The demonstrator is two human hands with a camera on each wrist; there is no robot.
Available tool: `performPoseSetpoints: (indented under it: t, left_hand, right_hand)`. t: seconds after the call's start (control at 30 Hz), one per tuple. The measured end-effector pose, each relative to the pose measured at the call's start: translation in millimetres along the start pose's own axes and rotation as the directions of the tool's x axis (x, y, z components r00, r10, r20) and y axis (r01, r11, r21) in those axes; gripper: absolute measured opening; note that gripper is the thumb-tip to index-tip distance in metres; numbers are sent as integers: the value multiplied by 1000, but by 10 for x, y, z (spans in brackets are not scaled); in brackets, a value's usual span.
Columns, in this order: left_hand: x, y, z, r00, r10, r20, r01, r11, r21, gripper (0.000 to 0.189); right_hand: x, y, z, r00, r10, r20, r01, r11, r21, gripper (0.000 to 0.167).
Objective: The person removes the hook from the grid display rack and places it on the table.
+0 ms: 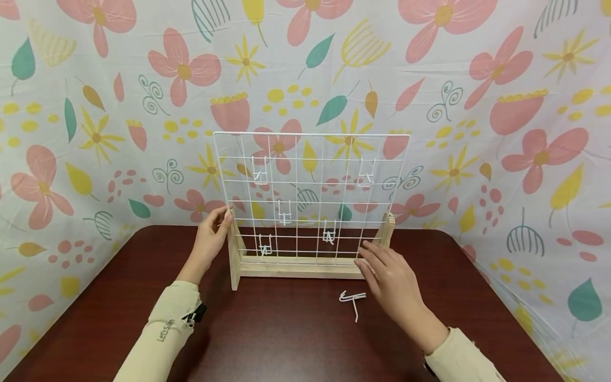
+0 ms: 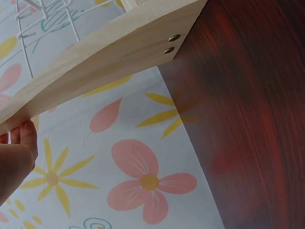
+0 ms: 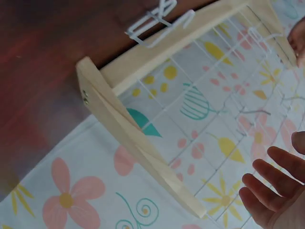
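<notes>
Left hand (image 1: 210, 239): thumb and fingers pinching the top of the left wooden side post (image 1: 235, 260).
Right hand (image 1: 395, 278): fingers loosely extended, nothing held, right by the lower right of the white wire grid (image 1: 310, 202).
Grid: standing upright in its pale wooden base (image 1: 300, 271) on the table (image 1: 286, 334).
Wire hooks (image 1: 285, 218): five hanging — two high, one midway, two lower.
Loose hook (image 1: 354, 299): on the tabletop — near the right hand.

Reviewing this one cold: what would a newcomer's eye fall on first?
Most likely the floral backdrop, its pink, yellow and teal shapes spreading behind the dark red table. Next, the white wire grid set in its wooden stand towards the table's far side, with five white hooks on it. Then a loose hook, lying in front of the stand.
</notes>
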State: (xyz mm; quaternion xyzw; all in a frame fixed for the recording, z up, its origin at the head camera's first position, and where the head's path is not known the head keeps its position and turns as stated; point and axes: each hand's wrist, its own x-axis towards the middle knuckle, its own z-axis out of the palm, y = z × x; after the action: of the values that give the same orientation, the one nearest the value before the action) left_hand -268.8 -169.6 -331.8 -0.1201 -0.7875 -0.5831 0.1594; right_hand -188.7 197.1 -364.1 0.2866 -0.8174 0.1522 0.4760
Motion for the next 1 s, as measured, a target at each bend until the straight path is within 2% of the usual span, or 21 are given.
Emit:
performPoseSetpoints:
  t: [0.13, 0.27, 0.5, 0.6, 0.73, 0.97, 1.0]
  left_hand:
    - [0, 12, 4, 1000, -11, -1, 11, 1000, 0, 41]
    - [31, -36, 6, 1000, -15, 0, 15, 1000, -16, 40]
    - [146, -335, 8, 1000, -19, -15, 18, 998, -67, 42]
    - [154, -383, 18, 1000, 11, -26, -12, 998, -63, 41]
    - [154, -389, 19, 999, 37, -37, -40, 996, -78, 40]
    - [160, -380, 22, 999, 42, -33, -45, 995, -90, 40]
    - [145, -334, 21, 999, 38, -30, -41, 995, -95, 39]
  right_hand:
    - [79, 7, -7, 998, 58, -28, -57, 998, 16, 37]
    - [162, 12, -9, 992, 106, -64, -105, 994, 21, 27]
    - [324, 16, 10, 984, 152, -98, -151, 988, 9, 28]
    - [394, 17, 23, 977, 170, -125, -171, 985, 3, 27]
    - [492, 12, 26, 971, 189, -148, -190, 982, 4, 27]
    - [634, 5, 1, 957, 227, -179, -235, 972, -27, 27]
    - [658, 2, -4, 954, 236, -185, -245, 969, -32, 26]
